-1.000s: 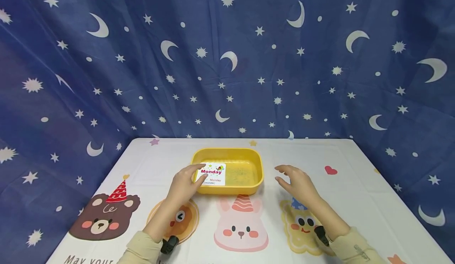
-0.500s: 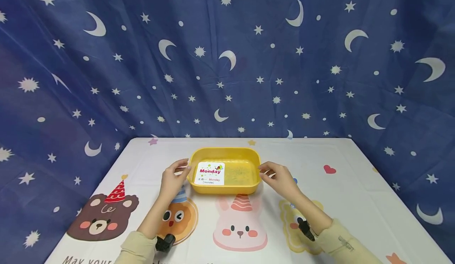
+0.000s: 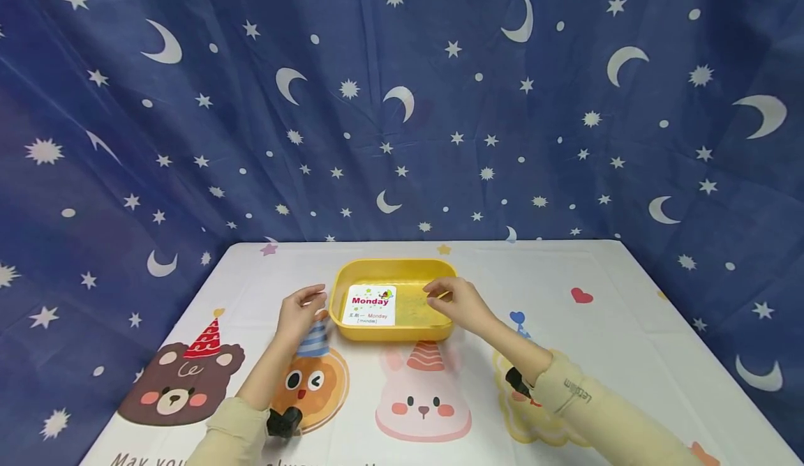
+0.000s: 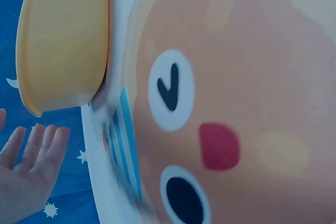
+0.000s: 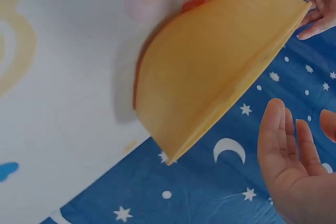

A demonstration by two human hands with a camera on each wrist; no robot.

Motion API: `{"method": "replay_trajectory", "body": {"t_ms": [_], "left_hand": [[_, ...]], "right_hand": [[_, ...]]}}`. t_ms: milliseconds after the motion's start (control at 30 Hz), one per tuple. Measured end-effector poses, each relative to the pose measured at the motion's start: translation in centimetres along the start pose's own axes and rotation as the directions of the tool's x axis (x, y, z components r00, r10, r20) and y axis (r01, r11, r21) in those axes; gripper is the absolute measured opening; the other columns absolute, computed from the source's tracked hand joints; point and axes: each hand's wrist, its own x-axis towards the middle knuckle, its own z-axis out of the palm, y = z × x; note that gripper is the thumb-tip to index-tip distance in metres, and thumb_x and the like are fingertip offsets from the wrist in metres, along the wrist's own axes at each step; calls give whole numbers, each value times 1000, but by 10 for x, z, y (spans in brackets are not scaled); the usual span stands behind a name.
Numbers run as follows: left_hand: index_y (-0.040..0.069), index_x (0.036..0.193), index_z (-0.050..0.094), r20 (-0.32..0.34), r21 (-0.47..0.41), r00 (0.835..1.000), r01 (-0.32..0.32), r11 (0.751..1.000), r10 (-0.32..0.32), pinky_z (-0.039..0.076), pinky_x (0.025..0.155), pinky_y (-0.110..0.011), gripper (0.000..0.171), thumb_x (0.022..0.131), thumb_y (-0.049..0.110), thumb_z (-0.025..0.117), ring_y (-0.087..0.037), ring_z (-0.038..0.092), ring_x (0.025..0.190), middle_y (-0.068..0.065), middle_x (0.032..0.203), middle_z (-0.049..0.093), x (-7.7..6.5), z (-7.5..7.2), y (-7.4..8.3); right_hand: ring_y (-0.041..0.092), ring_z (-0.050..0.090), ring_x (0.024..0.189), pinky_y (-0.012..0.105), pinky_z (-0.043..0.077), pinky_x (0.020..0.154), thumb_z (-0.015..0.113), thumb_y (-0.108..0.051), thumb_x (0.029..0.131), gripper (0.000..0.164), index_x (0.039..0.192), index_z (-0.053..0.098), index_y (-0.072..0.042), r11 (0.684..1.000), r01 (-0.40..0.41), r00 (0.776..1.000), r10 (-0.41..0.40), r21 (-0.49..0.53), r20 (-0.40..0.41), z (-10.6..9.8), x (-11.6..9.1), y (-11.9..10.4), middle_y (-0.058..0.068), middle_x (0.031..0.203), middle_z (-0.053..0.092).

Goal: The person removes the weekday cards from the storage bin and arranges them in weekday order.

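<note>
A yellow plastic tray (image 3: 394, 335) sits on the table, and a white card (image 3: 369, 305) printed "Monday" lies flat in its left part. Just left of the tray hovers my left hand (image 3: 300, 316), fingers loosely bent, holding nothing. The left wrist view shows the same hand (image 4: 31, 174) apart from the tray's outer wall (image 4: 65, 45). My right hand (image 3: 457, 304) is over the tray's right end with nothing in it. In the right wrist view, this hand (image 5: 294, 166) shows relaxed fingers apart from the tray (image 5: 210, 56).
Under the tray is a white tablecloth (image 3: 352, 445) printed with cartoon animals. A blue curtain (image 3: 402, 138) with stars and moons hangs behind and along the sides of the table.
My right hand has moved left, from beside the tray to over its right end. My left hand has drawn back left and slightly away from the tray. The card stays inside.
</note>
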Motion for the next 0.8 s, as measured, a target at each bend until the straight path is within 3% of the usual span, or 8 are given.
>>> {"method": "replay_trajectory", "body": {"t_ms": [267,467,633,800], "left_hand": [[-4,134,47,122,-5,986,113,994,-111,58,82,-32,44,98,22,49,-13,60,89,-26,129,52,11,-2,-2],[-6,139,39,213,-78,959,208,975,-187,59,78,-27,46,99,16,48,-11,62,85,-28,136,45,17,0,-5],[-6,139,38,197,-49,963,198,979,-185,60,72,-26,46,98,11,48,-10,63,78,-29,133,47,17,5,-5],[-4,138,40,164,-43,968,198,979,-188,60,71,-26,45,98,14,49,-11,64,78,-27,129,51,17,11,-3]], "right_hand": [[32,67,82,32,61,68,60,-3,88,21,106,65,7,984,-129,987,116,124,111,12,24,-6,23,97,68],[35,67,82,30,60,63,61,0,87,20,104,65,8,969,-228,964,211,93,164,28,39,-6,26,95,67],[31,66,76,29,59,60,61,0,86,20,104,65,9,960,-276,947,264,43,182,40,46,-6,25,93,67],[34,67,82,35,61,68,60,0,88,20,104,65,9,941,-331,935,317,71,158,48,52,-5,20,93,67]]}}
